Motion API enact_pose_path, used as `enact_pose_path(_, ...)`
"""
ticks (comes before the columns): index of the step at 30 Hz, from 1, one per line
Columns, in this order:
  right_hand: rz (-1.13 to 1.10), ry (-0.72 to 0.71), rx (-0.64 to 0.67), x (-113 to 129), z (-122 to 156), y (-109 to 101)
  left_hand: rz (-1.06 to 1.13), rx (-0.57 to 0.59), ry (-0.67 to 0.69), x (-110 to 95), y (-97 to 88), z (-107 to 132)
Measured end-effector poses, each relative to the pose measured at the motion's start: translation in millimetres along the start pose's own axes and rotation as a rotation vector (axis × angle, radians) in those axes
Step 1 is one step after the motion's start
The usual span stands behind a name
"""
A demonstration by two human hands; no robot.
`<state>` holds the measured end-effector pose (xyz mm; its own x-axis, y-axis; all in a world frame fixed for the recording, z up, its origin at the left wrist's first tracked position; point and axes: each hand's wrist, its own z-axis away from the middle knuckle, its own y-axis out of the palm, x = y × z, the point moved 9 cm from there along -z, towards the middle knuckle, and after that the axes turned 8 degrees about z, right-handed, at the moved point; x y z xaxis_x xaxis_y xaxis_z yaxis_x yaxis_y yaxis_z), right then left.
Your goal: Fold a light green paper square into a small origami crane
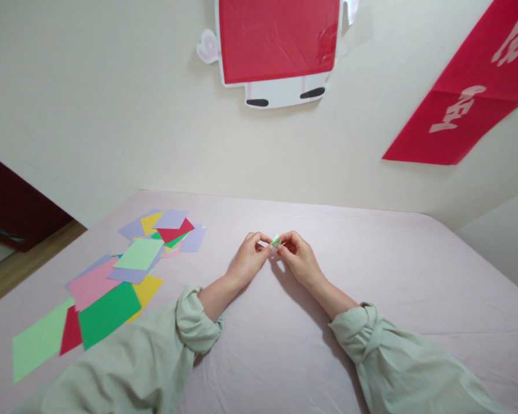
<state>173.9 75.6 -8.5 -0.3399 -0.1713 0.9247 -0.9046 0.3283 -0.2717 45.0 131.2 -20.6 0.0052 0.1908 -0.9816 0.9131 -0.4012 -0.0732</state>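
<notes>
Between my two hands is a small piece of folded light-green paper (275,241), held a little above the table near its middle. My left hand (251,256) pinches its left side between thumb and fingers. On the right side, my right hand (300,257) grips it the same way. The fingertips of both hands nearly meet and cover much of the paper, so its exact folded shape is hard to make out.
A table with a pale pink cover (259,368) stands against the wall. Loose coloured paper sheets (110,310) lie overlapping on its left side. A red and white cartoon cutout (280,46) and a red banner (453,109) hang on the wall (133,115).
</notes>
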Motion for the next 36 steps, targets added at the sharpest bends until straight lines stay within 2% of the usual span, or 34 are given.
enact_pose_path(4, 0.081, -0.053, 0.012, 14, 3, 1, 0.063, 0.055, -0.028, -3, 6.9, 1)
enact_pose_path(12, 0.226, -0.100, -0.002, 20, 5, -1, 0.003, 0.060, 0.086, -14, 6.9, 1)
enact_pose_path(20, 0.252, -0.116, -0.029, 25, 6, -3, -0.014, 0.068, 0.138, -22, 7.4, 3)
enact_pose_path(36, 0.314, -0.193, -0.049, 33, 8, -4, -0.019, 0.062, 0.093, -24, 8.0, 4)
